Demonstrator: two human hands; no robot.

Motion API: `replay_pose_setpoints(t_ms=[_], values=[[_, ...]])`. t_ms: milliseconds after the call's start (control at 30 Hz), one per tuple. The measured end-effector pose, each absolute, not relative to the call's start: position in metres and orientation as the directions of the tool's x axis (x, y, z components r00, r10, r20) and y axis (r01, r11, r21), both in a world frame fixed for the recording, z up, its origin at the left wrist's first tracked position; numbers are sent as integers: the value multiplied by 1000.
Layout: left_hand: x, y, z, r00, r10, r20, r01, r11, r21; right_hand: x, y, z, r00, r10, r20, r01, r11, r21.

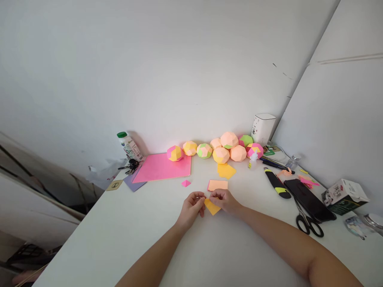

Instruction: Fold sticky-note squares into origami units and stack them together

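White desk and pale grey wall surround the work, a yellow paper piece held near the middle of the desk between two bare hands. The right hand pinches its upper right edge, thumb and fingertips closed together; the left hand curls its fingers at the left corner, thumb and forefinger nearly together, though I cannot tell whether they grip the paper or only touch it. Just beyond, toward twelve o'clock, lies a peach paper stack, with a small pink folded piece between ten and eleven. Farther out at twelve, many-sided paper balls line the wall; a pink sheet lies toward ten, with a green-capped bottle beyond it. Past two o'clock rests a cutter; around three, a dark phone and black-handled scissors.
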State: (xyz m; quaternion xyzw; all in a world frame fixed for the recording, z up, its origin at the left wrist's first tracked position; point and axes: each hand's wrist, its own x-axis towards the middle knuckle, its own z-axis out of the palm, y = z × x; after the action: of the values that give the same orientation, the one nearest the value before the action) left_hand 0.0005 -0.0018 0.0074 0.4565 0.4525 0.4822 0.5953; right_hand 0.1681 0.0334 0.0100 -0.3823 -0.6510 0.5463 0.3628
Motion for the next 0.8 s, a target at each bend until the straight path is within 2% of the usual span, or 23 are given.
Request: replay_pose_setpoints(t_ms=[100, 233, 400, 600, 700, 800], values=[[2, -3, 6, 165, 979, -120, -29, 126, 992, 168, 32, 10, -474, 877, 79, 135, 161, -978], [3, -5, 3, 169, 978, -126, 3, 127, 992, 167, 31, 8, -476, 875, 91, 155, 185, -970], [2, -4, 3, 194, 975, -111, -85, 130, 988, 166, 30, 8, -473, 879, 62, 147, 148, -978], [-1, 0, 5, 128, 982, -140, -252, 169, 953, 166, 33, 13, -423, 904, -59, 18, -56, -998], [-3, 2, 5, 84, 984, -159, -289, 177, 941, 167, 35, 13, -389, 920, -55, -40, -77, -996], [-4, 3, 3, 86, 985, -151, -289, 170, 942, 168, 35, 12, -430, 902, -42, -64, -77, -995]])
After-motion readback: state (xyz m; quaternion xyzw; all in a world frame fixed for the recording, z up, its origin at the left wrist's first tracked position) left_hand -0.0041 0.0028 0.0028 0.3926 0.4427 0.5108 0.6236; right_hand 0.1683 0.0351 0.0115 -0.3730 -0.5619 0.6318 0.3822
